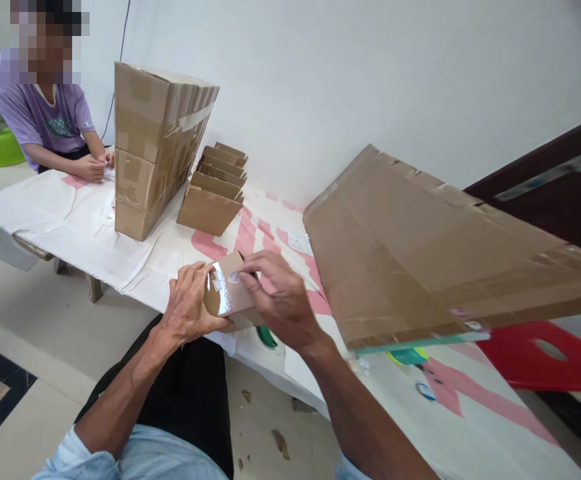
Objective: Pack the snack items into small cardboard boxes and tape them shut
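A small brown cardboard box (243, 303) is tilted up at the near edge of the table. Its end has a shiny clear patch and a small pale mark. My left hand (188, 300) is wrapped round the box's left side, with the thumb underneath. Over the top face, my right hand (278, 293) is closed in a pinch of thumb and forefinger. A small whitish, see-through piece of film (234, 276) shows at those fingertips, against the cardboard. Part of the box is hidden behind my right hand. Below it lies a green curved object (266, 336).
Stacked taped cartons (143, 147) stand back left, beside several open small boxes (215, 180). A large open carton (420, 253) leans across the right. Farther right are a blue tape roll (425, 391) and red stool (545, 357). Another person (53, 120) sits at the far left.
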The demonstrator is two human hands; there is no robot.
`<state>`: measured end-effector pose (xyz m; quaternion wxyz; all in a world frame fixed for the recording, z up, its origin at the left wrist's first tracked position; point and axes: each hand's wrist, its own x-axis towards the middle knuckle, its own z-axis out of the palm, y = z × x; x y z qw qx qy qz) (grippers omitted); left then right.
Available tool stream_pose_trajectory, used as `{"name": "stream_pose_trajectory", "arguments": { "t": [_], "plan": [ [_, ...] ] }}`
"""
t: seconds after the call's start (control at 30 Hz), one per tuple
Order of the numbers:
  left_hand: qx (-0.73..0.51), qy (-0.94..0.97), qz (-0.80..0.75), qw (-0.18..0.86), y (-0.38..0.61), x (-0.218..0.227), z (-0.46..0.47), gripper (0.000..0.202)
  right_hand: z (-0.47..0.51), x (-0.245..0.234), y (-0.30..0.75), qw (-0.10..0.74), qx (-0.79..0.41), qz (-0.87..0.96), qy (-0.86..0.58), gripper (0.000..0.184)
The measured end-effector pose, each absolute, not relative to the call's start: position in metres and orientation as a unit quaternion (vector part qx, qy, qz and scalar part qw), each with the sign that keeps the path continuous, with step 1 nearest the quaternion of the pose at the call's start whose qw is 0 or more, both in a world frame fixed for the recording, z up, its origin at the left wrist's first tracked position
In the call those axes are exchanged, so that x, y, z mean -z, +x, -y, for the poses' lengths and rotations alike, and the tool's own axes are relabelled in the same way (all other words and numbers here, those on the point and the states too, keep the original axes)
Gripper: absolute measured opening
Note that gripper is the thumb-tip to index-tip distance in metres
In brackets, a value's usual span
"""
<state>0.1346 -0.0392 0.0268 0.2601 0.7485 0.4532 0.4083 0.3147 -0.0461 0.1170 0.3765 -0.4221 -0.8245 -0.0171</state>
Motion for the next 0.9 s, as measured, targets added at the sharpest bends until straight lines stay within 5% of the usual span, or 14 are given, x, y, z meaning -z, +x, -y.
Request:
{"name": "stream_pose_trajectory", "arguments": {
  "t": [0.27, 0.6, 0.9],
  "plan": [
    [-0.447, 0.745, -0.406, 0.283, 0.106, -0.011, 0.011, 0.102, 0.067, -0.093, 0.424, 0.485, -0.049, 0.632, -0.602, 0.022],
    [-0.428, 0.698, -0.430, 0.380, 0.074, 0.001, -0.019, 0.106, 0.124, 0.055, 0.545, 0.441, -0.089, 0.474, -0.757, 0.036],
    [-0.427, 0.702, -0.422, 0.384, 0.072, 0.000, -0.028, 0.101, 0.110, 0.102, 0.569, 0.401, -0.114, 0.491, -0.765, 0.021]
  ]
}}
